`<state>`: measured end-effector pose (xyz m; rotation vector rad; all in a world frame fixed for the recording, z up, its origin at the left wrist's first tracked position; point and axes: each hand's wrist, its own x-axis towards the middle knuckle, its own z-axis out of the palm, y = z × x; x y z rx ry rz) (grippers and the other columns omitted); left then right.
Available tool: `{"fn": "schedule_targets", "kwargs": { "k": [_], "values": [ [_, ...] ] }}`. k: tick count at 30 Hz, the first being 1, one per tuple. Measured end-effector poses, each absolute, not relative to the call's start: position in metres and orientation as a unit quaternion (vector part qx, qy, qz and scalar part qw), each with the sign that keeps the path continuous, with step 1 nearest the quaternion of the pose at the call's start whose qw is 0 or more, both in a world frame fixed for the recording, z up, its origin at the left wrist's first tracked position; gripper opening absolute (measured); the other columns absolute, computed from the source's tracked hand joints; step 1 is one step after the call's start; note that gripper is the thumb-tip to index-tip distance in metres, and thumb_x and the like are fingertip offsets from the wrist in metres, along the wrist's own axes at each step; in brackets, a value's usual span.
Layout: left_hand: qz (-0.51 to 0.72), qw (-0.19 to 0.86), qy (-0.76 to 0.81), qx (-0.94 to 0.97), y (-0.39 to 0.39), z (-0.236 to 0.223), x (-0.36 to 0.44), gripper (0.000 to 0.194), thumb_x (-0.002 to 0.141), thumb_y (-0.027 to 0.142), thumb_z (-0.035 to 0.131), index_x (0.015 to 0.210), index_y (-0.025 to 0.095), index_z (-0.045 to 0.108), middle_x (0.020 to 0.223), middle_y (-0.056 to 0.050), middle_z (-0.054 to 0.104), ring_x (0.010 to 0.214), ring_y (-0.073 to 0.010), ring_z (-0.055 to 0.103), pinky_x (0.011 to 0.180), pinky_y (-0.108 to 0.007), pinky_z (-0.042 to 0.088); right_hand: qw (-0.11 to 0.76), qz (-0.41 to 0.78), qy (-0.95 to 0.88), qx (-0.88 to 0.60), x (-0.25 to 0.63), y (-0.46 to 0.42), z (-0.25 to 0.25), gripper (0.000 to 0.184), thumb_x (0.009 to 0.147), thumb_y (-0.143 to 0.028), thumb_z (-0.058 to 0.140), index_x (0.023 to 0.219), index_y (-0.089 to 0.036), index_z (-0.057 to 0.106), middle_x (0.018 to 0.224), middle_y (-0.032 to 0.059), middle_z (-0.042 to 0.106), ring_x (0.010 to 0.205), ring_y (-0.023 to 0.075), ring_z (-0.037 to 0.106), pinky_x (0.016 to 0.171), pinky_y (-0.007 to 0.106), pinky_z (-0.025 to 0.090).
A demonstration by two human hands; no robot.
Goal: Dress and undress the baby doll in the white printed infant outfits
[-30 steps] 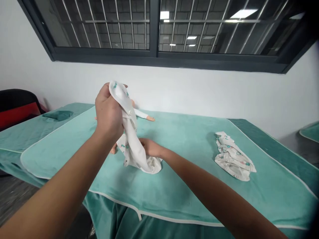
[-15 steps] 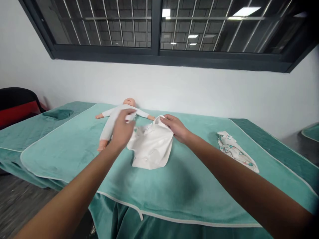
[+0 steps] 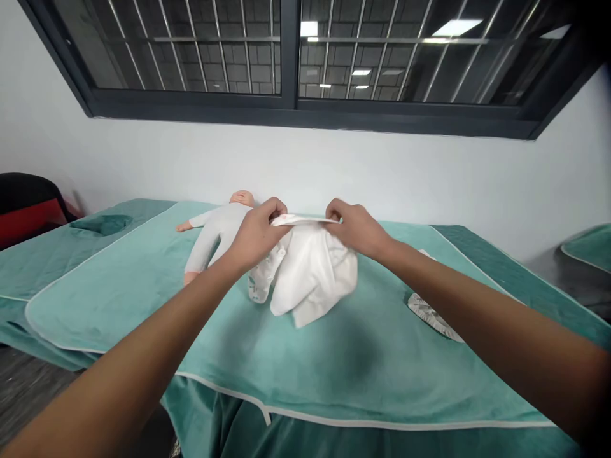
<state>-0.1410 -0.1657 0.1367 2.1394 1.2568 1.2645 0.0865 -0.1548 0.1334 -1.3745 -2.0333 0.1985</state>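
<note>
A small white baby shirt [image 3: 315,273] hangs over the green-covered bed, its upper edge pulled straight between my two hands. My left hand [image 3: 261,232] pinches one end of that edge, and a printed sleeve dangles just below it. At the other end, my right hand [image 3: 356,226] is closed on the fabric. Behind my left wrist lies a baby doll [image 3: 222,226] in a white suit, on its back; its far arm and part of its legs are hidden by my hand and forearm.
A folded printed garment [image 3: 432,316] lies on the right, partly covered by my right forearm. The green velvet bed cover [image 3: 305,375] has a pale piped edge. A white wall and a barred window [image 3: 286,108] rise behind. A black and red chair [image 3: 33,203] stands at far left.
My left hand has moved right and up from near the doll and taken hold of the shirt's edge. The edge is now stretched between both hands, and the shirt hangs higher.
</note>
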Motion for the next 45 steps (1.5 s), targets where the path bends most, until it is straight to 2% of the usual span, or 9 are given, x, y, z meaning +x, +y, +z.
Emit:
{"fn": "schedule_targets", "kwargs": {
  "k": [3, 13, 18, 24, 29, 33, 36, 41, 45],
  "values": [
    [0.462, 0.170, 0.442, 0.750, -0.164, 0.143, -0.143, 0.012, 0.074, 0.017, 0.055, 0.076, 0.021, 0.044, 0.082, 0.002, 0.055, 0.071, -0.0136, 0.048, 0.061, -0.026, 0.036, 0.362, -0.020, -0.752, -0.550, 0.095, -0.151, 0.127, 0.018, 0.086, -0.021, 0.046, 0.103, -0.023, 0.052, 0.088, 0.0024, 0.063, 0.073, 0.0179, 0.053, 0.063, 0.028, 0.033],
    [0.389, 0.081, 0.527, 0.751, -0.142, 0.130, -0.158, 0.013, 0.074, 0.014, 0.049, 0.083, 0.024, 0.046, 0.078, 0.001, 0.057, 0.063, -0.0180, 0.049, 0.060, -0.031, 0.034, 0.192, -0.161, -0.683, -0.686, 0.130, -0.140, 0.117, 0.028, 0.091, -0.023, 0.038, 0.106, -0.023, 0.062, 0.089, 0.0085, 0.068, 0.075, 0.0221, 0.057, 0.062, 0.030, 0.031],
    [0.410, 0.001, 0.523, 0.747, -0.136, 0.117, -0.165, 0.021, 0.078, 0.015, 0.048, 0.095, 0.026, 0.052, 0.096, -0.002, 0.065, 0.085, -0.0244, 0.058, 0.070, -0.035, 0.040, 0.297, -0.089, -0.661, -0.683, 0.143, -0.138, 0.109, 0.031, 0.086, -0.025, 0.042, 0.102, -0.022, 0.068, 0.096, 0.0089, 0.068, 0.088, 0.0236, 0.058, 0.067, 0.031, 0.036],
    [0.495, 0.059, 0.497, 0.710, -0.136, 0.121, -0.171, 0.017, 0.081, 0.018, 0.050, 0.097, 0.024, 0.053, 0.102, -0.003, 0.065, 0.092, -0.0222, 0.059, 0.079, -0.035, 0.045, 0.456, 0.069, -0.632, -0.623, 0.166, -0.133, 0.100, 0.024, 0.076, -0.028, 0.050, 0.089, -0.019, 0.068, 0.092, 0.0041, 0.070, 0.085, 0.0202, 0.059, 0.071, 0.028, 0.041],
    [0.491, 0.082, 0.524, 0.691, -0.137, 0.124, -0.177, 0.019, 0.082, 0.030, 0.058, 0.099, 0.025, 0.055, 0.104, -0.003, 0.065, 0.089, -0.0218, 0.061, 0.076, -0.033, 0.046, 0.328, 0.066, -0.667, -0.665, 0.196, -0.132, 0.105, 0.027, 0.073, -0.032, 0.054, 0.090, -0.019, 0.071, 0.087, 0.0059, 0.071, 0.076, 0.0205, 0.061, 0.066, 0.029, 0.041],
    [0.305, 0.051, 0.650, 0.695, -0.118, 0.111, -0.173, 0.029, 0.082, 0.044, 0.058, 0.105, 0.026, 0.057, 0.092, -0.006, 0.067, 0.084, -0.0292, 0.063, 0.073, -0.038, 0.046, 0.150, 0.021, -0.677, -0.720, 0.208, -0.120, 0.108, 0.034, 0.075, -0.034, 0.058, 0.103, -0.021, 0.071, 0.108, 0.0121, 0.070, 0.092, 0.0272, 0.063, 0.072, 0.033, 0.044],
    [0.180, -0.006, 0.677, 0.713, -0.101, 0.085, -0.161, 0.033, 0.085, 0.042, 0.055, 0.111, 0.022, 0.057, 0.104, -0.012, 0.066, 0.094, -0.0333, 0.062, 0.079, -0.043, 0.047, 0.047, -0.043, -0.662, -0.747, 0.192, -0.118, 0.089, 0.032, 0.083, -0.030, 0.053, 0.110, -0.022, 0.068, 0.110, 0.0138, 0.069, 0.096, 0.0299, 0.063, 0.076, 0.039, 0.045],
    [0.112, -0.049, 0.577, 0.807, -0.103, 0.027, -0.128, 0.031, 0.084, 0.012, 0.048, 0.112, 0.016, 0.060, 0.122, -0.017, 0.057, 0.120, -0.0312, 0.050, 0.098, -0.042, 0.042, 0.050, -0.110, -0.748, -0.652, 0.129, -0.141, 0.018, 0.039, 0.089, -0.010, 0.042, 0.123, -0.017, 0.060, 0.137, 0.0175, 0.053, 0.127, 0.0301, 0.045, 0.102, 0.043, 0.034],
    [0.084, 0.051, 0.531, 0.842, -0.112, -0.010, -0.102, 0.034, 0.089, 0.011, 0.039, 0.113, 0.017, 0.062, 0.119, -0.013, 0.062, 0.116, -0.0243, 0.056, 0.100, -0.036, 0.043, 0.068, -0.015, -0.771, -0.633, 0.091, -0.145, -0.028, 0.034, 0.096, -0.018, 0.035, 0.116, -0.014, 0.061, 0.127, 0.0161, 0.060, 0.116, 0.0262, 0.052, 0.102, 0.037, 0.036]
  ]
}}
